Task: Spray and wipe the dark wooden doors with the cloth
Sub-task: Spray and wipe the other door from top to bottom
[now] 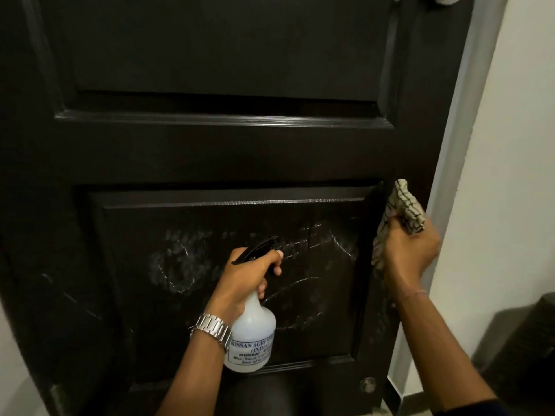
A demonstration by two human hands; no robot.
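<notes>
Half of the lower panel (228, 280) shows wet streaks, not yet wiped; my left hand (249, 274) grips the spray bottle (253, 334), my right hand (408, 253) presses the bunched cloth (402, 205) on the door's (210, 151) right edge.

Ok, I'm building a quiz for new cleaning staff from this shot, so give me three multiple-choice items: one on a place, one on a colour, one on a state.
1. Where is the cloth held?
A. at the lower panel's right edge
B. on the floor
C. over the bottle

2. What colour is the spray bottle body?
A. green
B. translucent white
C. red

3. What state is the lower panel in?
A. dry and clean
B. cracked open
C. marked with wet spray streaks

Answers: 1 A, the right hand presses it on the door there. 2 B, the body below the left hand is whitish. 3 C, pale droplet trails cross it.
</notes>
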